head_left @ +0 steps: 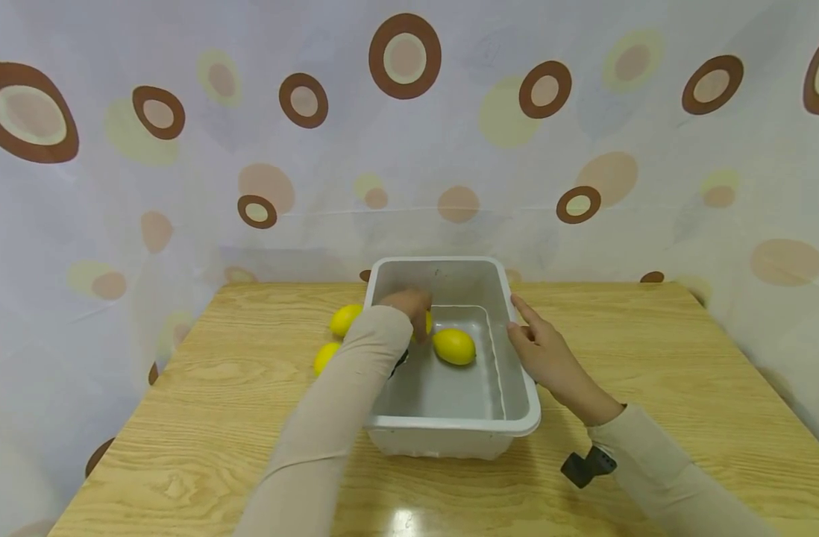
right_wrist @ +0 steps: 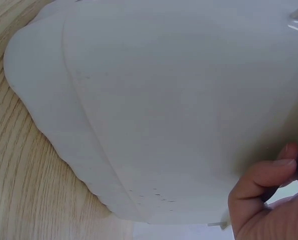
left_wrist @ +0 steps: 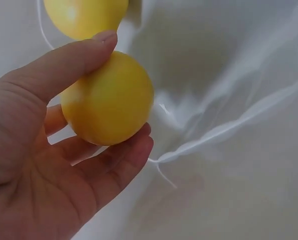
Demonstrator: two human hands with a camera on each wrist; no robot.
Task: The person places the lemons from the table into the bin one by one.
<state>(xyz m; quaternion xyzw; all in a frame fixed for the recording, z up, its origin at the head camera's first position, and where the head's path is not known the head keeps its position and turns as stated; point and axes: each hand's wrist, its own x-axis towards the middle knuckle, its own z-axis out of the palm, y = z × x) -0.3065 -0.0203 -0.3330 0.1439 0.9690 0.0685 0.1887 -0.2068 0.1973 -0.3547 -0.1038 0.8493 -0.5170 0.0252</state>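
Left hand (head_left: 412,304), fingers pinching a lemon (left_wrist: 111,100) in a tub (head_left: 443,391), right hand (head_left: 553,359) at its rim (head_left: 450,424), forefinger and thumb spread

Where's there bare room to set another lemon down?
In the bin, the floor between the loose lemon and near rim. On the table, left of the two outside lemons and right of the right sleeve. Crowded: just left of the loose lemon, where the left hand grips another lemon.

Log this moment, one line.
left hand: grips lemon inside plastic bin | right hand: at bin's right rim | second lemon: on bin floor | two lemons: on table
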